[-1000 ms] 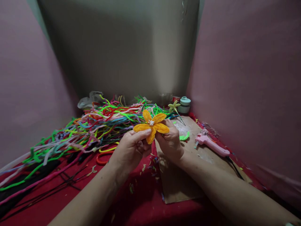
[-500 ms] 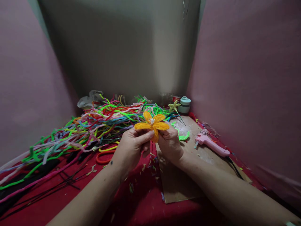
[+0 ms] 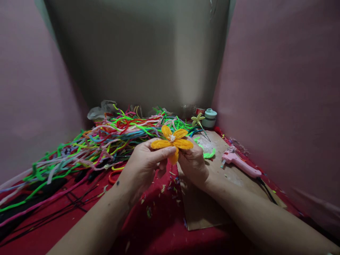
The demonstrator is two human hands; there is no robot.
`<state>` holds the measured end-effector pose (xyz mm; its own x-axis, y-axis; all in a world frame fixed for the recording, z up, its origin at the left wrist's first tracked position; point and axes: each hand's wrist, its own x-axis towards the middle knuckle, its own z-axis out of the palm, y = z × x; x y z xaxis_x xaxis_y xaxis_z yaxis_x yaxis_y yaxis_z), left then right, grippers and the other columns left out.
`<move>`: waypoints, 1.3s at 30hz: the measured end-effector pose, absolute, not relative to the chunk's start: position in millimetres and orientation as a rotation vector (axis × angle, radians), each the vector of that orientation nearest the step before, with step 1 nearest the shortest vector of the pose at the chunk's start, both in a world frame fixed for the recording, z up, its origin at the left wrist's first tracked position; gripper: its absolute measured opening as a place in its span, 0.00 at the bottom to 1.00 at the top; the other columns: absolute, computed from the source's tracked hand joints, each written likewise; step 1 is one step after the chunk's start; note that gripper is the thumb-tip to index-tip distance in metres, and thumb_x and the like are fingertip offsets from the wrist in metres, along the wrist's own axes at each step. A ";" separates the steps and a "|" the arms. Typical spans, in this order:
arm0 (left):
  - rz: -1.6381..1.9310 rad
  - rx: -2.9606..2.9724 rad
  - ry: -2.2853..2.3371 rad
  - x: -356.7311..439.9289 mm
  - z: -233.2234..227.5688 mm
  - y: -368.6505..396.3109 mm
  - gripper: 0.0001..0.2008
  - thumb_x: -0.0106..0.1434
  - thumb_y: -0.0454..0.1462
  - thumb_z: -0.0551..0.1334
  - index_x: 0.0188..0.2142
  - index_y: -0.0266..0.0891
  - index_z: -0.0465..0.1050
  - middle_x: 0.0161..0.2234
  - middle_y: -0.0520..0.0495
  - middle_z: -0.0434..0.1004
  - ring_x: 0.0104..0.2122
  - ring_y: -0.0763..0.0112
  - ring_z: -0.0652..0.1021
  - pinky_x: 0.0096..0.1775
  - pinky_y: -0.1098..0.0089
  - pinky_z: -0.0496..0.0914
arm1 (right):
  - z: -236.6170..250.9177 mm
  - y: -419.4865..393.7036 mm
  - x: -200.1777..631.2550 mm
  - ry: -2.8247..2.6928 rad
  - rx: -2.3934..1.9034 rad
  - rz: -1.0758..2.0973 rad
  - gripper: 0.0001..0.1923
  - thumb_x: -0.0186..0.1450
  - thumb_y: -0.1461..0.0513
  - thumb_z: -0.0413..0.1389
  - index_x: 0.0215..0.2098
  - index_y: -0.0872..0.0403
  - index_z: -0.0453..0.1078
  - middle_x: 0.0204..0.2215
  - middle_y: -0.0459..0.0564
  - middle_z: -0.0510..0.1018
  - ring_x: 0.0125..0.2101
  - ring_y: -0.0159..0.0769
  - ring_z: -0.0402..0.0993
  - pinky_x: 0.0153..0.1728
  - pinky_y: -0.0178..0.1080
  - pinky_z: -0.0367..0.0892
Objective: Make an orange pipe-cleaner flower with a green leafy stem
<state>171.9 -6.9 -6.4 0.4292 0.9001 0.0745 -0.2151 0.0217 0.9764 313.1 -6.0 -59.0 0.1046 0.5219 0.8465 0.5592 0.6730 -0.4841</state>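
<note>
Red cloth [image 3: 159, 226] covers the bench, w/ pink walls left & right and a grey panel at the back.

Change vs a sec ago: not much. The orange flower [image 3: 172, 142] sat a touch more face-on to the camera; now it's tipped a bit flatter, bottom petal poking down between both hands. The left hand [image 3: 143, 166] has slid its thumb further across under the left petal, and its wrist has dropped slightly. The right hand [image 3: 193, 163] has barely moved. My read: they're turning & checking the flower, maybe pinching petals into shape, not setting it down.

Grip now: left hand pinches the flower's left petal, thumb on the near side, fingers curled behind. Right hand holds the right side from behind & below, fingers closed around the back; exact contact is hidden by the petals. So both hands are closed on the flower, w/ it held up off the cloth. It sits at abt 1 o'clock of the left hand, 11 o'clock of the right hand.

Around: a big heap of pipe cleaners [image 3: 106, 141] at 10 o'clock from the flower. Brown board [image 3: 202, 209] under the right forearm. Pink glue gun [image 3: 240, 164] lies on it at 4 o'clock, apart from the hands. Small pale flower [image 3: 198, 119] & a mint jar [image 3: 209, 118] at 1 o'clock, near the back. Green scrap [image 3: 209, 154] just beside the right hand.
</note>
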 end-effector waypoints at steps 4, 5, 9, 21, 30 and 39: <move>1.017 1.286 0.685 172.6 -10.0 -4.5 0.15 0.45 0.35 0.71 0.29 0.36 0.67 0.18 0.57 0.66 0.13 0.84 0.62 0.14 0.79 0.56 | -62.4 -4.4 311.1 -1.533 -0.911 0.011 0.08 0.61 0.67 0.52 0.30 0.50 0.72 0.30 0.50 0.75 0.35 0.40 0.68 0.38 0.43 0.65; 1.035 1.297 0.682 172.7 -10.6 -4.4 0.15 0.45 0.35 0.71 0.28 0.36 0.67 0.18 0.58 0.66 0.13 0.84 0.62 0.15 0.79 0.56 | -62.5 -4.4 310.7 -1.528 -0.910 0.026 0.08 0.61 0.67 0.52 0.30 0.50 0.72 0.30 0.50 0.75 0.35 0.39 0.68 0.38 0.43 0.65; 1.054 1.372 0.716 171.8 -9.3 -5.9 0.14 0.48 0.39 0.70 0.26 0.36 0.66 0.19 0.57 0.66 0.14 0.82 0.63 0.15 0.77 0.57 | -60.1 -6.9 310.1 -1.521 -0.916 0.082 0.08 0.62 0.64 0.53 0.27 0.50 0.72 0.28 0.49 0.75 0.32 0.38 0.68 0.37 0.41 0.64; 0.880 1.050 0.530 163.8 -5.6 6.0 0.10 0.52 0.36 0.67 0.25 0.35 0.66 0.16 0.59 0.58 0.13 0.86 0.56 0.14 0.81 0.54 | -58.2 -8.2 307.5 -1.518 -0.832 0.283 0.08 0.62 0.64 0.52 0.27 0.51 0.72 0.29 0.48 0.75 0.33 0.36 0.69 0.38 0.39 0.66; 0.810 1.035 0.418 159.3 -11.9 17.9 0.13 0.51 0.37 0.68 0.22 0.34 0.64 0.17 0.59 0.58 0.12 0.88 0.52 0.13 0.82 0.52 | -55.7 -11.2 302.0 -1.475 -0.791 0.297 0.10 0.60 0.67 0.52 0.23 0.52 0.70 0.24 0.46 0.73 0.28 0.32 0.68 0.35 0.37 0.67; 0.944 1.137 0.493 163.6 -11.7 11.6 0.14 0.51 0.42 0.68 0.32 0.36 0.70 0.22 0.55 0.65 0.16 0.84 0.62 0.17 0.80 0.58 | -56.9 -7.1 303.1 -1.403 -0.752 0.420 0.08 0.59 0.66 0.54 0.28 0.50 0.75 0.28 0.45 0.77 0.31 0.33 0.71 0.39 0.38 0.66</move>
